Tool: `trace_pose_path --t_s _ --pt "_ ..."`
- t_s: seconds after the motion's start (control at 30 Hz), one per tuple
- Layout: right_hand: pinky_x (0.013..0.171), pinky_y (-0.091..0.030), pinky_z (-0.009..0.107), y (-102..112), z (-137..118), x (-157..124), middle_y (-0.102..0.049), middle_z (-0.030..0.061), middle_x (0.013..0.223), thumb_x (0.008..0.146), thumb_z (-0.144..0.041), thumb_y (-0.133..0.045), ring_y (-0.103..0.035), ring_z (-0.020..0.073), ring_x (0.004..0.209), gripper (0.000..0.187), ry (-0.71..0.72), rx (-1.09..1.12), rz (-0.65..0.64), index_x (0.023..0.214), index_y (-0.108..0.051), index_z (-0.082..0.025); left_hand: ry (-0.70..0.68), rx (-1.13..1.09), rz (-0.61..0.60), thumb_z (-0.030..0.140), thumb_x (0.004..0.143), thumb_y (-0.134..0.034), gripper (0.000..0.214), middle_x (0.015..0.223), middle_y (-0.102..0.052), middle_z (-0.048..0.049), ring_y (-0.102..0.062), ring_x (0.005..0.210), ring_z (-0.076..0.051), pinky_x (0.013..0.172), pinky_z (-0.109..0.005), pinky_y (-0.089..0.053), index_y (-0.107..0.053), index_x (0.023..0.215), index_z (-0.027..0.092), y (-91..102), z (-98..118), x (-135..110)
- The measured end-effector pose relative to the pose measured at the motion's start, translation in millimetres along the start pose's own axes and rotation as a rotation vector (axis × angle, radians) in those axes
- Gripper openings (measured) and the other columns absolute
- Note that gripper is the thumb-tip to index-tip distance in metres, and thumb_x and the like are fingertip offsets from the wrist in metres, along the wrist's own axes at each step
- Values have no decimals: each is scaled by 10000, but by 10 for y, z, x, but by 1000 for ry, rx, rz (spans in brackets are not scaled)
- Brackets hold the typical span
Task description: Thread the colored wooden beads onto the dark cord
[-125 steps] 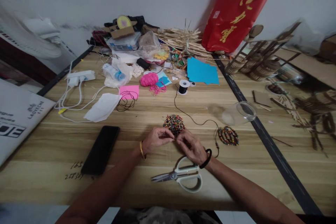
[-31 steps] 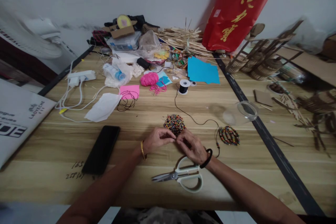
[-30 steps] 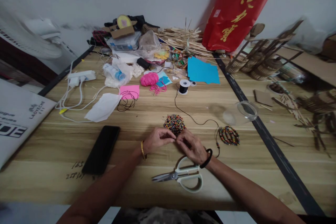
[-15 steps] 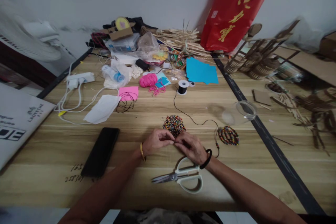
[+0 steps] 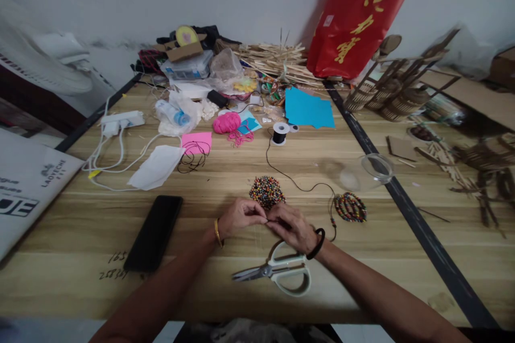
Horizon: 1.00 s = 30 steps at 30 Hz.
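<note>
My left hand (image 5: 240, 215) and my right hand (image 5: 295, 228) meet fingertip to fingertip just in front of a heap of small multicoloured beads (image 5: 266, 191). Both are closed in a pinch on a thin dark cord, of which only a short bit shows between them. The black cord (image 5: 300, 188) runs from a spool (image 5: 280, 134) past a few beads and out of sight near my right wrist. Coiled bead strings (image 5: 350, 207) lie right of that hand. Below the hands rest scissors (image 5: 271, 270) with pale handles, their blades pointing left.
A black phone (image 5: 153, 233) lies on the left. Further back are white paper (image 5: 156, 167), a pink sheet (image 5: 197, 143), pink yarn (image 5: 226, 122) and blue sheets (image 5: 309, 108). A clear round container (image 5: 376, 169) stands at the right, near a dark strip across the table.
My fingertips have shifted very slightly, with the right fingers a little more curled. Everything else lies as before.
</note>
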State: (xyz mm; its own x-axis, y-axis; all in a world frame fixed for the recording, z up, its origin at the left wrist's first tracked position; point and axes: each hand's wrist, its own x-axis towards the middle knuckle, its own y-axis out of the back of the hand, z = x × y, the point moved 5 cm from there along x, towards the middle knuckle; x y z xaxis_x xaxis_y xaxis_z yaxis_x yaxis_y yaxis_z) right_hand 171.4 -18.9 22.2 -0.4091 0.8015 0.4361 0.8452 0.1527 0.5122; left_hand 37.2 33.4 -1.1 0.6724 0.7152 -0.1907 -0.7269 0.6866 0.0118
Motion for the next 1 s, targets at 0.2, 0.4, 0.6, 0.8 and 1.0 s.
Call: trace_pose_path --t_s 0.2,0.4,0.6,0.8,1.0 --pt "605 -424 268 15 -44 -12 -550 41 743 857 -221 -523 -518 152 668 77 7 -68 5 796 -490 -188 -54 47 7 301 701 -711 218 714 -661 -53 -580 673 -122 657 -221 -440 -662 704 89 9 55 -11" --pt "593 -426 253 30 14 -39 -564 37 742 854 -278 -591 -524 145 656 127 -24 -60 84 816 -514 -185 -85 72 26 301 715 -700 213 716 -659 -51 -579 674 -123 656 -219 -442 -660 707 91 18 68 -19" --pt "569 -421 238 17 16 -35 -587 37 719 906 -233 -523 -522 132 627 90 -12 -68 80 843 -557 -178 -107 109 33 314 728 -689 219 724 -659 -52 -585 685 -125 667 -223 -452 -658 704 98 12 92 -16" --pt "646 -466 259 7 32 -28 -615 62 798 922 -214 -491 -577 149 723 100 -18 -42 44 896 -580 -175 -143 166 50 258 744 -660 161 729 -660 -52 -588 694 -126 672 -221 -454 -655 708 101 19 100 -30" --pt "656 -471 269 18 18 -21 -614 65 801 929 -206 -473 -580 155 733 115 -19 -35 40 886 -576 -177 -176 286 63 234 754 -638 130 732 -668 -51 -597 690 -131 664 -222 -460 -659 712 112 34 78 -40"
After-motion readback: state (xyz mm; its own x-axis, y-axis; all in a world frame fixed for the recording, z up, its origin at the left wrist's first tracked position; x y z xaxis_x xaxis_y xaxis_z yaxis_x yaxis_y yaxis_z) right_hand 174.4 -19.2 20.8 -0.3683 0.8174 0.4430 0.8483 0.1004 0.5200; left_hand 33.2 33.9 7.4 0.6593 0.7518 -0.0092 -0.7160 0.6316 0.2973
